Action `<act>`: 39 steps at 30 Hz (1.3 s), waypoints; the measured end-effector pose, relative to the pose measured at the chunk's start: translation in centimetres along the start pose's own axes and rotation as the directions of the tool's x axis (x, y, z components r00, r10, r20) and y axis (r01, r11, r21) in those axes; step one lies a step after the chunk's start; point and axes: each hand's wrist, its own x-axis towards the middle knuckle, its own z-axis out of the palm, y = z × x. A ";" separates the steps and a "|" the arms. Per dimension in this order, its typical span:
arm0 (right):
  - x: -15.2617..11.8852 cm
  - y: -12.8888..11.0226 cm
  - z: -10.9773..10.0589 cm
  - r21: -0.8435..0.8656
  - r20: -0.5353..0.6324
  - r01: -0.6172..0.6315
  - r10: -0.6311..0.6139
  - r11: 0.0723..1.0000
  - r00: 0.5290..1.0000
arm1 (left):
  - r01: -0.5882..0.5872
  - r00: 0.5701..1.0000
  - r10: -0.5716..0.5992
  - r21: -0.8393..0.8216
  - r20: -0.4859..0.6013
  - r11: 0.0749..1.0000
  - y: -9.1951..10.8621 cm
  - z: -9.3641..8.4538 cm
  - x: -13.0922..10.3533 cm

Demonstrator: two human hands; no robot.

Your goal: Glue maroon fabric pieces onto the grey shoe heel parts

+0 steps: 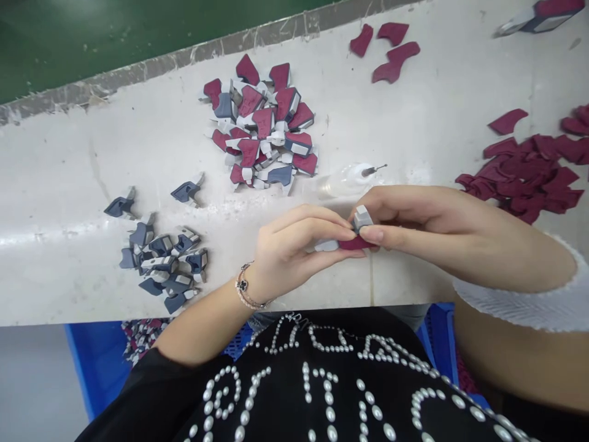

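Near the front of the table, my left hand (pixel 299 242) and my right hand (pixel 414 227) meet around one small plastic part (pixel 362 218). Its grey-white block end sticks up between my fingers, and a maroon piece (pixel 354 243) shows on its lower side. Both hands have thumb and fingers pinched on it; most of the part is hidden by them. Just behind my hands lies a clear bottle (pixel 343 179) with a thin metal tip. Beyond it to the left is a pile of grey, blue and maroon parts (pixel 264 123).
Blue-grey parts (pixel 165 264) without maroon pieces lie at left. Loose maroon pieces (pixel 529 175) are heaped at right, and several more (pixel 391 61) lie toward the back. One part (pixel 547 17) sits at the far right corner. Below the table edge stands a blue crate (pixel 94 362) holding parts.
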 end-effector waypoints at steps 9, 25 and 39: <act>-1.1 -0.3 1.2 -0.295 -0.120 0.083 -0.123 0.952 0.985 | 0.054 0.994 -0.059 -0.051 -0.090 0.997 -0.3 0.1 -0.2; -1.9 0.4 0.3 -0.559 0.070 0.403 -0.444 0.724 0.894 | 0.605 0.796 -0.554 -0.324 0.244 0.727 1.3 -0.1 -0.1; -2.4 0.2 1.9 -0.590 -0.023 0.384 -0.490 0.710 0.871 | 0.405 0.909 -0.370 -0.197 0.193 0.893 1.1 0.1 -0.3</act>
